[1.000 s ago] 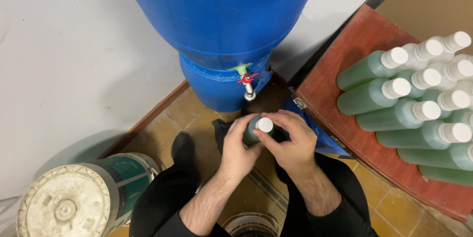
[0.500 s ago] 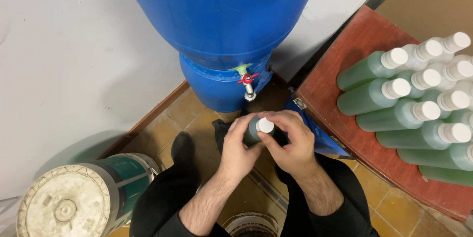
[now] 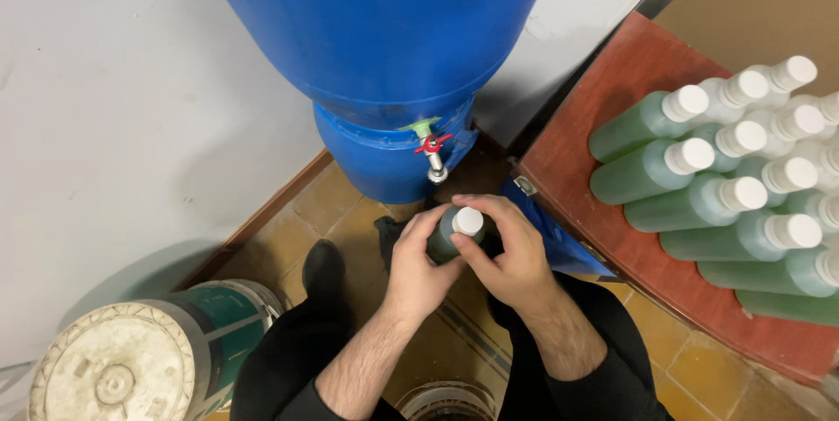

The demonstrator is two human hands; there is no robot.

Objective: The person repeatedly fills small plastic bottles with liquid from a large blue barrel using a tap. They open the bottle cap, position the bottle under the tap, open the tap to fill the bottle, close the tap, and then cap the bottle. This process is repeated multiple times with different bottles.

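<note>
Below the tap point(image 3: 434, 157), left hand point(image 3: 418, 265) gripping green bottle point(image 3: 444, 236), right hand point(image 3: 516, 257) pinching white cap point(image 3: 468, 221)

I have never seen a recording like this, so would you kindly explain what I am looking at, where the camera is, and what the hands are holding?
There is no machine here: a person wears a camera on the head, so the picture looks down at their own two bare hands and dark trousers. The left hand grips the body of a small green bottle; the right hand has its fingers at the bottle's white cap. Just beyond stands a big blue barrel with a small tap that has a red handle. On the right, a reddish-brown table carries a group of capped green bottles. At the lower left a white bucket with a lid stands on the tiled floor.
</note>
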